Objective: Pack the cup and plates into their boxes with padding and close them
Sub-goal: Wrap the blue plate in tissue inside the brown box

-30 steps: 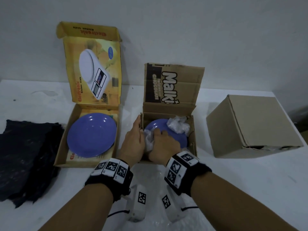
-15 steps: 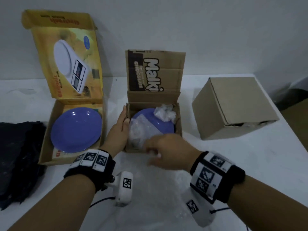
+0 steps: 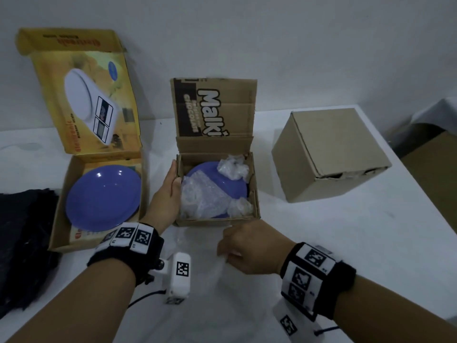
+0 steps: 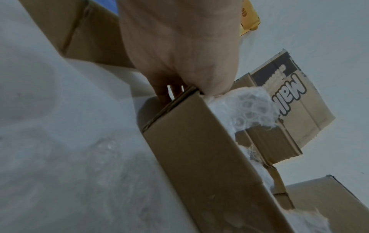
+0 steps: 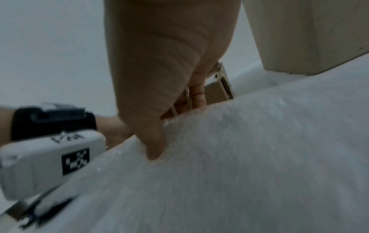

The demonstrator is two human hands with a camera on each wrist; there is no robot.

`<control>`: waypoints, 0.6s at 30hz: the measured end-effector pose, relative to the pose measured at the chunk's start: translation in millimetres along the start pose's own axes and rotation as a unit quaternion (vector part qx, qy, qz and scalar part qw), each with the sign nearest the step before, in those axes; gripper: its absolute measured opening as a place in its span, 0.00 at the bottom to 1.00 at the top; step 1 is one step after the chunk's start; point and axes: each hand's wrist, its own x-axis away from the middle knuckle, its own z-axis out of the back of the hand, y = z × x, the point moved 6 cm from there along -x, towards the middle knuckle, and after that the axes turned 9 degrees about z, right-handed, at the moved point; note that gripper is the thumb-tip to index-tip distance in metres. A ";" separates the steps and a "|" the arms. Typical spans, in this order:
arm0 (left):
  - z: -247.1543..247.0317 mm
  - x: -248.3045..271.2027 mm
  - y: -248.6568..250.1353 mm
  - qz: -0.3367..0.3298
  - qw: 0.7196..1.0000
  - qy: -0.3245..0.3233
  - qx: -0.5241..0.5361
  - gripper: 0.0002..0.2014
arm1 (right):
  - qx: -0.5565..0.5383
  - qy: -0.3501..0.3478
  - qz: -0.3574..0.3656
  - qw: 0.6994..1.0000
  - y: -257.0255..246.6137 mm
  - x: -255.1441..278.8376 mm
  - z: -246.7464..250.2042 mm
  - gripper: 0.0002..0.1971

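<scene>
Our hands at the middle box, one bracing it, one pinching bubble wrap.

Our left hand (image 3: pixel 166 197) grips the left wall of the open brown box (image 3: pixel 217 220), thumb hooked over the rim onto the padding (image 3: pixel 197 196), fingers down the outside. Inside, a blue plate (image 3: pixel 217 180) lies under crumpled wads of padding. Our right hand (image 3: pixel 249 248) sits just in front of the box, fingers curled and pinching the edge of a bubble wrap sheet (image 3: pixel 197 305) spread on the table (image 3: pixel 358 231). Left, a second blue plate (image 3: pixel 102 198) lies bare in the open yellow box (image 3: pixel 59 214). Right, the plain carton (image 3: pixel 329 154) stands closed.
</scene>
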 end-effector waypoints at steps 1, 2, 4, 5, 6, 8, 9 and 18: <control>0.3 0.0 -0.4 0.002 1.000 0.001 0.002 0.25 | -0.009 0.016 -0.018 1.000 3.1 2.7 9.2 0.15; 0.6 -0.4 -1.1 0.003 1.000 0.004 0.003 0.24 | -0.022 0.046 -0.031 0.998 6.0 5.2 20.2 0.18; 0.8 -1.2 -2.3 0.002 1.000 0.009 0.001 0.24 | -0.079 0.122 -0.059 0.988 14.5 7.3 45.4 0.22; 0.7 -1.4 -3.3 0.002 1.000 0.010 0.000 0.24 | -0.105 0.184 -0.082 0.974 22.0 8.5 58.7 0.21; 0.4 -1.6 -4.4 0.001 1.000 0.011 0.001 0.24 | -0.125 0.266 -0.111 0.949 32.1 11.3 72.5 0.20; 0.8 0.9 -3.5 -0.006 1.000 0.017 0.009 0.25 | -0.152 0.404 -0.168 0.886 50.3 17.0 93.0 0.18; 1.2 2.8 -2.6 -0.014 1.000 0.020 0.012 0.25 | -0.172 0.433 -0.180 0.866 54.1 15.5 98.5 0.17; 1.9 7.6 17.8 0.007 0.997 0.051 0.066 0.21 | 0.071 0.302 -0.164 0.936 57.6 -56.4 84.4 0.13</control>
